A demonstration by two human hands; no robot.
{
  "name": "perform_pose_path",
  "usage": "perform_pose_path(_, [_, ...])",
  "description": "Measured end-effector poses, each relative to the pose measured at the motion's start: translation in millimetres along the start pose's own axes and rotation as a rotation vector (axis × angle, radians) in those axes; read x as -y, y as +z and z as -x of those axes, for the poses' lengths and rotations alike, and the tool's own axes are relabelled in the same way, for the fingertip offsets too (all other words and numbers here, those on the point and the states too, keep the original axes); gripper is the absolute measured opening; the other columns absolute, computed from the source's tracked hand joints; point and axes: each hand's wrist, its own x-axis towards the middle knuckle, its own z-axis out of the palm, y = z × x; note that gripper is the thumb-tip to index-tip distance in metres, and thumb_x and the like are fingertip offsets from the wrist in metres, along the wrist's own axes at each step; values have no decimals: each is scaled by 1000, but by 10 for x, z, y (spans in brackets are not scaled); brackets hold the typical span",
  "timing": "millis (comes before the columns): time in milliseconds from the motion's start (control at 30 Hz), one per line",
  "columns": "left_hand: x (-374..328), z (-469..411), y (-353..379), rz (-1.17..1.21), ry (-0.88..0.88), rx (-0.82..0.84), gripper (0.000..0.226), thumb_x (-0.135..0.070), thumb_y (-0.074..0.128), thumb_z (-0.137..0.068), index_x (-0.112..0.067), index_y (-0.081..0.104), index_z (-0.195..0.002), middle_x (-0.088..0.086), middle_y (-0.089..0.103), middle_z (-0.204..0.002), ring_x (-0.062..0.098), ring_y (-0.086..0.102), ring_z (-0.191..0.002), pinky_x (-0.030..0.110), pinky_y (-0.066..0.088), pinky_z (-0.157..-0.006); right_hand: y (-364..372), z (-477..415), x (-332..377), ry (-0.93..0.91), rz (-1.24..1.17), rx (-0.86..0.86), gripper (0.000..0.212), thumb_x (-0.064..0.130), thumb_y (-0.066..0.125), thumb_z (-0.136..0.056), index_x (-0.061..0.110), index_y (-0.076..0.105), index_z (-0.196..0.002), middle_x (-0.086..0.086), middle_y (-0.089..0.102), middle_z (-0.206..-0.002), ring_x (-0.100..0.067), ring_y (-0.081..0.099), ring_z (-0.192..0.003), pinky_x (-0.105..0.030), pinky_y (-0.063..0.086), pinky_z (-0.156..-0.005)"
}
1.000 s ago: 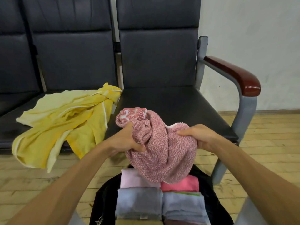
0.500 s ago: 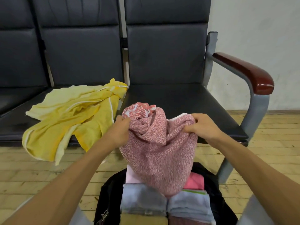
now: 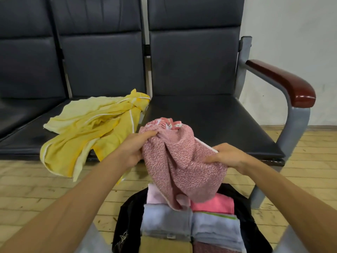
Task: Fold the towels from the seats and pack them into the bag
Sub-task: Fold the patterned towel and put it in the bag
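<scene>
Head view: the person's left hand (image 3: 135, 148) grips the upper left part of a crumpled pink speckled terry towel (image 3: 179, 170), fingers curled round a bunched fold near its patterned red-and-white edge. The right hand (image 3: 227, 157) holds the towel's right side, thumb on top and fingers tucked under the cloth beside a white hem. The towel is held in the air between the two hands, in front of the right-hand dark padded seat (image 3: 209, 117), and its lower end hangs down over the open black fabric bag (image 3: 127, 223) on the pale wooden plank floor (image 3: 36, 189).

Inside the bag lie folded towels packed side by side: a pale pink one (image 3: 155, 196) and a bright pink one (image 3: 214, 203) at the far end, a grey-blue one (image 3: 166, 221) and a light blue one with a green edge (image 3: 217, 228) in the middle, and a tan one (image 3: 164, 247) and a dark red speckled one (image 3: 215, 250) nearest the camera.

A rumpled yellow towel with white piping (image 3: 87, 136) sprawls unfolded on the middle seat, one end drooping over its front edge. A glossy reddish-brown armrest (image 3: 284, 83) on a grey metal frame stands at the right, before a pale wall (image 3: 291, 24).
</scene>
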Motion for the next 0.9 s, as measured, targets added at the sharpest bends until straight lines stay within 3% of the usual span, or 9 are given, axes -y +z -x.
perform_pose_path(200, [40,221,38,309,-35,193,32,-11,67,-83,-7,62,-114,14,69,-107,24,68,-85,36,55,-67,134,-40,147,-35,-153,17,19,11,68,-81,1,75,-95,-12,75,-98,-29,69,-101,-42,54,-93])
perform_pose_path(267, [105,241,9,292,34,227,48,6,66,-75,-1,58,-123,17,69,-112,27,70,-91,34,57,-66,169,-12,167,-37,-275,54,29,24,76,-81,1,75,-99,-10,76,-98,-27,70,-101,-39,55,-90])
perform_pose_path(367, [147,256,-85,122,133,208,47,18,60,-78,2,58,-122,14,73,-103,27,70,-94,35,57,-72,190,61,182,-10,-308,64,40,38,75,-82,1,75,-98,-10,76,-96,-24,72,-96,-37,55,-90])
perform_pose_path(433, [138,285,-143,-175,281,170,37,15,61,-83,-3,64,-115,7,74,-99,23,69,-95,36,56,-83,215,121,150,-23,-100,8,31,31,69,-89,0,75,-94,-11,75,-94,-24,72,-92,-36,55,-83])
perform_pose_path(500, [134,273,-189,-488,493,119,27,7,62,-87,-9,69,-109,2,73,-101,16,67,-96,25,53,-84,239,190,125,-50,37,-9,26,26,61,-95,4,75,-96,-8,75,-95,-22,71,-92,-35,55,-81])
perform_pose_path(633, [191,159,-263,-790,758,127,27,-2,56,-93,-12,69,-114,-1,69,-114,13,62,-109,20,47,-91,164,291,161,-66,-165,-22,20,20,58,-96,12,75,-103,-3,75,-99,-18,70,-95,-36,55,-86])
perform_pose_path(733, [228,122,-275,-905,774,61,27,-9,50,-98,-13,65,-121,-2,64,-123,13,56,-114,12,40,-85,127,335,120,-47,-349,-105,34,22,57,-88,-5,68,-104,-10,68,-92,-24,64,-92,-37,50,-88])
perform_pose_path(800, [227,133,-250,-883,720,-16,26,-12,47,-100,-9,65,-118,2,65,-118,17,57,-109,21,41,-82,134,385,87,-61,-452,-131,31,30,60,-88,1,69,-93,-7,65,-87,-23,62,-89,-36,48,-85])
perform_pose_path(900, [219,206,-195,-637,576,-117,21,-22,53,-99,-9,68,-97,1,68,-93,16,61,-88,26,45,-68,144,439,81,-45,-452,-75,31,36,72,-84,8,76,-98,-5,76,-92,-20,71,-91,-32,53,-82])
